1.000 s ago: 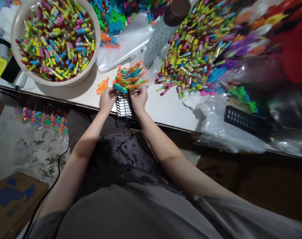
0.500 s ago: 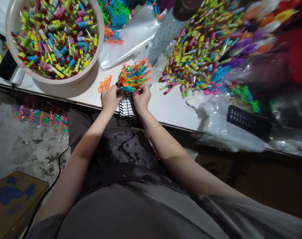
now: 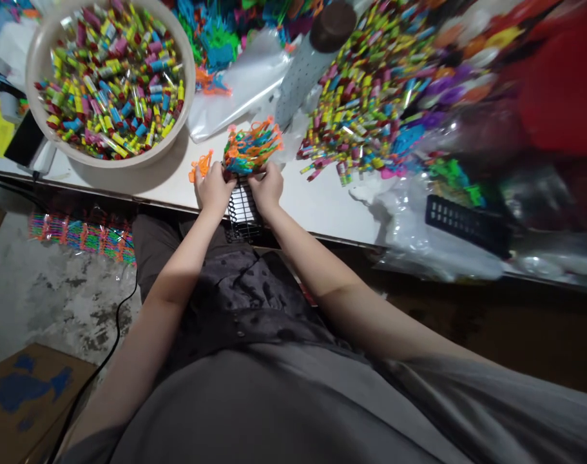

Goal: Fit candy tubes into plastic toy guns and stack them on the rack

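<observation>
A stack of small orange, green and blue plastic pieces lies on a black wire rack at the table's front edge. My left hand is closed at the stack's near left corner, its thumb and fingers pinching the nearest pieces. At the near right corner my right hand is closed in the same way. The fingertips are partly hidden, so the exact grip on the pieces is hard to see. Just beyond my left fingers, a few loose orange pieces rest on the white table.
A round tub full of small coloured tubes stands at the left. To the right are a heap of similar tubes, clear plastic bags and a black slotted basket. A dotted bottle with a brown cap leans behind.
The view has shifted slightly, so the table items sit a little further left or right. Both hands stay at the stack's near end, the right one slightly closer to the left.
</observation>
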### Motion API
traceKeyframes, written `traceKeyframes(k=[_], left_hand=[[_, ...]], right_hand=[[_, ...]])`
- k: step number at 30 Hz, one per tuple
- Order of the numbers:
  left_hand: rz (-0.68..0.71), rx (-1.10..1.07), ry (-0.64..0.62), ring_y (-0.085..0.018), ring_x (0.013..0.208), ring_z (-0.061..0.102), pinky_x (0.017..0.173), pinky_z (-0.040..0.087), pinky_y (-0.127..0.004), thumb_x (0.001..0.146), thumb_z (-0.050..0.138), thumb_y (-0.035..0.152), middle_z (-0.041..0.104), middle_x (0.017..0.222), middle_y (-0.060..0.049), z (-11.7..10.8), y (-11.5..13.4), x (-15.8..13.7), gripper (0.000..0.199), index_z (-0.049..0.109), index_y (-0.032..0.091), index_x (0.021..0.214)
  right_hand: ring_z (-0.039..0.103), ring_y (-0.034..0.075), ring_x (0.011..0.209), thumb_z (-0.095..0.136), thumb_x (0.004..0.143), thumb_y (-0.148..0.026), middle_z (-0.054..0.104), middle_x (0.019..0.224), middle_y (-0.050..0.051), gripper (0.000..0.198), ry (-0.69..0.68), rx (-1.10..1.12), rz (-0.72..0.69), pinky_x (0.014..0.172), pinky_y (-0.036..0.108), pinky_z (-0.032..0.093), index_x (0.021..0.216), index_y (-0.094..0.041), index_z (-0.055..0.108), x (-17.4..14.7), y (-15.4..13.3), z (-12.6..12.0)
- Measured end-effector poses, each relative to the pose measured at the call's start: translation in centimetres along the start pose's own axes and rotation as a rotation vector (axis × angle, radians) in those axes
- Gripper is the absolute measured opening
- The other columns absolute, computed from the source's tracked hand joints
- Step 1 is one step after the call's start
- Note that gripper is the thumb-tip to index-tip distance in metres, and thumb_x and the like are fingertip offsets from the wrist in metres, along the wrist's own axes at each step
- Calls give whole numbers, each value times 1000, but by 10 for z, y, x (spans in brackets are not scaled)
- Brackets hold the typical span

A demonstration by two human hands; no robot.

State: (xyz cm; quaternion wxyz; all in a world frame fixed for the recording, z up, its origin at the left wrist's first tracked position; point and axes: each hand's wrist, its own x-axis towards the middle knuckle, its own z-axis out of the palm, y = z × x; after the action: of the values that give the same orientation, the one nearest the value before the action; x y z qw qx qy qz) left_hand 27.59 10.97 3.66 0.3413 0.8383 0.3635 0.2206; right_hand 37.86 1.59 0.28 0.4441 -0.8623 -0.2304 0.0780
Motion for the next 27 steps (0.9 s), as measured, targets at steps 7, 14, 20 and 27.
traceKeyframes(k=[7,14,20,27], left_hand=[[12,182,-16,-22,86,64,119,7,-53,85,53,35,68,82,-3,-24,10,-6,14,49,22,79],[81,208,-18,-22,81,64,118,11,-55,82,58,33,68,76,-3,-22,1,2,15,49,22,76],[13,113,-48,-25,90,65,117,9,-54,80,60,28,66,75,-3,-8,-1,7,12,50,21,78],[-58,106,-67,-28,97,65,116,7,-57,79,62,25,70,82,-6,-14,11,0,12,53,20,83]], right_hand=[[56,19,72,59,75,-31,62,78,4,17,-22,74,23,71,32,44,77,-20,46,-1,-13,0],[54,17,67,61,73,-33,60,71,2,20,-17,134,41,67,30,43,72,-21,46,-1,-12,-2],[56,18,75,60,74,-29,62,79,3,15,19,28,47,74,31,43,76,-20,49,-4,-12,-2],[57,17,73,58,73,-26,62,81,5,12,-135,22,14,75,31,46,79,-18,51,-7,-11,-21]])
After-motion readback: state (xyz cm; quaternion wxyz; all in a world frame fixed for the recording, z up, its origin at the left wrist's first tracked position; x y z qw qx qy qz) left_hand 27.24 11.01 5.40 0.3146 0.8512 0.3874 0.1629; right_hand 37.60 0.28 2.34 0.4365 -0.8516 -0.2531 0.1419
